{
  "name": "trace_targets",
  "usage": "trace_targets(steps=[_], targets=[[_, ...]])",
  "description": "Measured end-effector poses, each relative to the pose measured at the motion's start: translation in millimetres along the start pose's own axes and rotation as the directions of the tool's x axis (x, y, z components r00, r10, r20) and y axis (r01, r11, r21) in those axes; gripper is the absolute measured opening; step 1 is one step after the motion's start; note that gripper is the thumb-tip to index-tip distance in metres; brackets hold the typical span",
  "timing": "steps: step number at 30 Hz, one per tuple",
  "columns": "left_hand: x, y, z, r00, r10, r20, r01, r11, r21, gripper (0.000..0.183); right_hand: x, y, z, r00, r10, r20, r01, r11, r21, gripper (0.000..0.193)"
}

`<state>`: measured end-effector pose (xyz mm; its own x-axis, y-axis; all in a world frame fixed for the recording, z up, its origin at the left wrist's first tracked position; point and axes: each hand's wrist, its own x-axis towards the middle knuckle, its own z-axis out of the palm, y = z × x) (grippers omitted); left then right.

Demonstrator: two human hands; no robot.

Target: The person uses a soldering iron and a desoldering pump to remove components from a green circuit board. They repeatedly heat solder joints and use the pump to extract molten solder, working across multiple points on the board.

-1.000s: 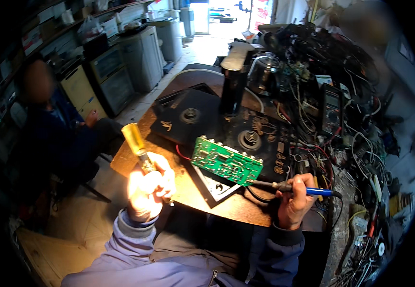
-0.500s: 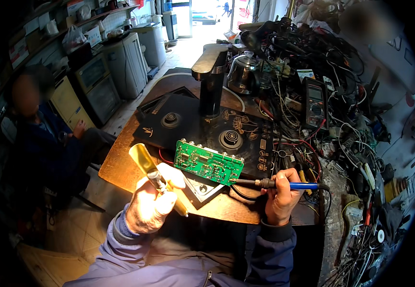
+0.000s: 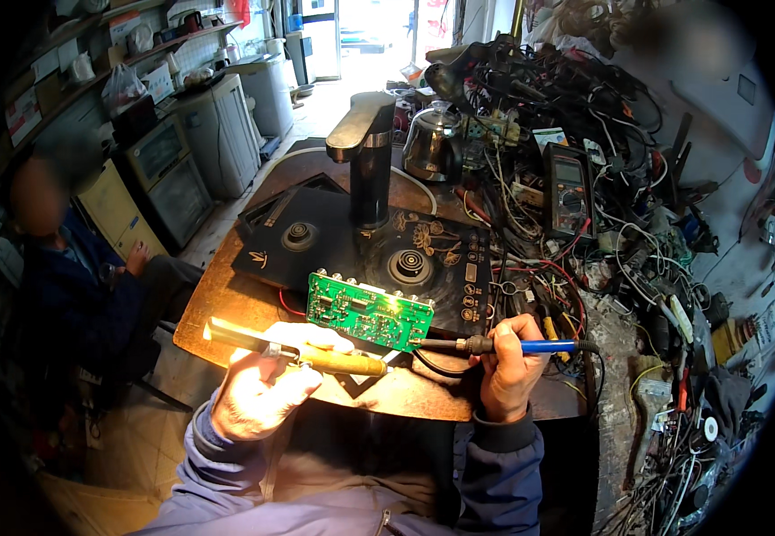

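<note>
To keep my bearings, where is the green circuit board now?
In the head view, the green circuit board is near the middle, beside the black hob's near edge, left of the soldering iron in the right hand.

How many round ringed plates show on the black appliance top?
2: the left plate sits left of the upright black column; the right plate sits right of it, just beyond the green circuit board. The board may hide others.
</note>
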<state>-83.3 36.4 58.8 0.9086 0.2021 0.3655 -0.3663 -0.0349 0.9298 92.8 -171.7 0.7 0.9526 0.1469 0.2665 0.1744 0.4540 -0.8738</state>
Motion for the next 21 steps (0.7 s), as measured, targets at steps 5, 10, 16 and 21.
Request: trace_targets(steps=[5,10,16,21], targets=[[4.7,-5.2,3.9,0.998,0.057,-0.017,-0.056,0.994,0.094,0.039,0.9,1.0,-2.4,0.999,-0.027,0.047,0.028,0.999,-0.025,0.015],[9.0,-14.8,4.2,0.988,0.154,-0.006,-0.150,0.972,0.178,0.039,0.5,0.4,-0.8,0.999,-0.007,0.032,0.007,1.000,-0.009,0.014],[3.0,-12.3,16.9,0.979,0.203,-0.024,-0.198,0.972,0.128,0.042,0.2,-0.6,0.0,0.999,0.001,0.038,0.000,1.000,-0.020,0.013],[2.9,-15.9,21.0,0.965,0.261,-0.031,-0.257,0.961,0.100,0.044,0.2,0.3,-1.3,0.999,-0.016,0.050,0.017,1.000,-0.025,0.014]])
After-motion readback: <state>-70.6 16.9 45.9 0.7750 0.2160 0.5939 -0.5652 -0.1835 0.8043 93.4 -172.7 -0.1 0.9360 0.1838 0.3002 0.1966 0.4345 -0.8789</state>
